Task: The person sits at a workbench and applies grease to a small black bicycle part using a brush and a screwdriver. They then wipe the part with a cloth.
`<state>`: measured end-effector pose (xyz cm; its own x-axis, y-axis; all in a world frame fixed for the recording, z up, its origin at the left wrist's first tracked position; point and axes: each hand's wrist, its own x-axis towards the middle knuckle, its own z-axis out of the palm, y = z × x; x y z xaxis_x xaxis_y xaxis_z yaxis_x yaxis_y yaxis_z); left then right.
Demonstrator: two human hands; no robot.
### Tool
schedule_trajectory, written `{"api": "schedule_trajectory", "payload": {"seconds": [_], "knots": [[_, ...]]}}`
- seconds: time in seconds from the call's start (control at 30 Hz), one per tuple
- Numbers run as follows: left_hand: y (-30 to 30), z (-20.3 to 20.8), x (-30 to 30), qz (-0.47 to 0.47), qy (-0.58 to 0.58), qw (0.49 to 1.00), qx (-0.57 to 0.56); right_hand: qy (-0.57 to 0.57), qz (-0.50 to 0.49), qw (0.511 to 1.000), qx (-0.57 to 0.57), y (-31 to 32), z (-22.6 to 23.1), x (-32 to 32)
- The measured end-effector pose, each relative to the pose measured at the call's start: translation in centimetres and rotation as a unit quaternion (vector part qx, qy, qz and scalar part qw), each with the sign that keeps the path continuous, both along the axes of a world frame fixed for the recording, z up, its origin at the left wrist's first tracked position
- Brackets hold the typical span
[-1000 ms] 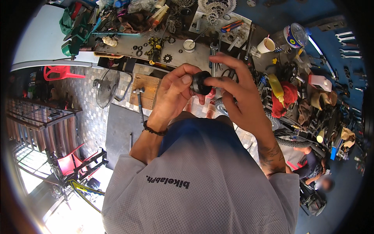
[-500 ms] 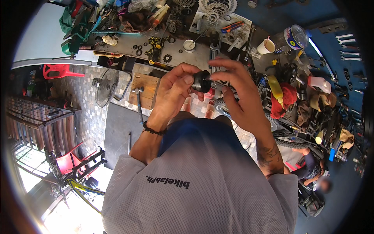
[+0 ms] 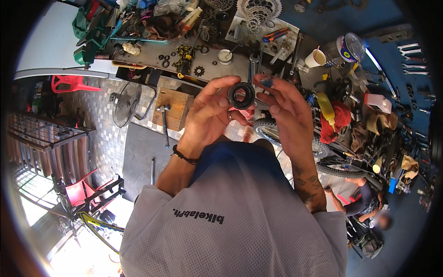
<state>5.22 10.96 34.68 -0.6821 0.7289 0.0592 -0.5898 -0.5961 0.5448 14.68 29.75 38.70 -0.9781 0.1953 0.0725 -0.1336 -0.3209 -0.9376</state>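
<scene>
Between the thumb and fingers of my left hand (image 3: 205, 108) is a black ring-shaped bicycle part (image 3: 232, 104), its round opening facing up toward me. I cannot make out which bicycle part it is. My right hand (image 3: 291, 111) hovers just right of it with fingers spread and bent. A dark, grease-like smear (image 3: 266, 81) marks one of its fingertips. Past the hands, a small open tub of pale grease (image 3: 224, 57) stands on the workbench (image 3: 210, 68), a stick leaning in it.
Small rings, a cog (image 3: 199, 70) and a yellow-black chain (image 3: 186, 53) lie on the bench. To the right are a paper cup (image 3: 315, 57), a plastic bottle (image 3: 350, 47), a yellow squeeze bottle (image 3: 325, 108) and a bicycle wheel (image 3: 272, 131). A hammer (image 3: 164, 124) rests at left; another person (image 3: 367, 201) sits lower right.
The ring-shaped part has turned in my left hand, so its opening now faces me. My right fingers have drawn back from its opening, showing a smeared fingertip.
</scene>
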Motion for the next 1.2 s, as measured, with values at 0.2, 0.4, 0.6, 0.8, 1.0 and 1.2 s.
{"api": "schedule_trajectory", "payload": {"seconds": [0.2, 0.4, 0.6, 0.8, 1.0, 1.2], "knots": [[-0.1, -0.1, 0.3, -0.011, -0.017, 1.0, 0.001, 0.034, 0.013, 0.998, -0.05, -0.3, -0.4, 0.0], [-0.1, -0.3, -0.1, -0.019, 0.003, 1.0, 0.0, 0.026, 0.003, 0.998, -0.057, -0.3, -0.5, 0.1], [-1.2, -1.6, 0.1, 0.021, 0.038, 0.992, -0.122, 0.015, -0.105, 0.989, 0.099, 1.3, -1.6, 2.0], [-1.2, -9.9, -1.9, 0.107, 0.314, 0.801, -0.499, -0.048, -0.181, 0.973, 0.132, 4.1, -5.1, 5.7], [2.6, -19.2, -5.2, 0.21, 0.515, 0.545, -0.627, -0.11, -0.134, 0.973, 0.155, 4.6, -8.6, 6.3], [3.8, -18.8, -6.3, 0.152, 0.503, 0.541, -0.657, -0.14, -0.171, 0.957, 0.187, 2.4, -9.5, 3.7]]}}
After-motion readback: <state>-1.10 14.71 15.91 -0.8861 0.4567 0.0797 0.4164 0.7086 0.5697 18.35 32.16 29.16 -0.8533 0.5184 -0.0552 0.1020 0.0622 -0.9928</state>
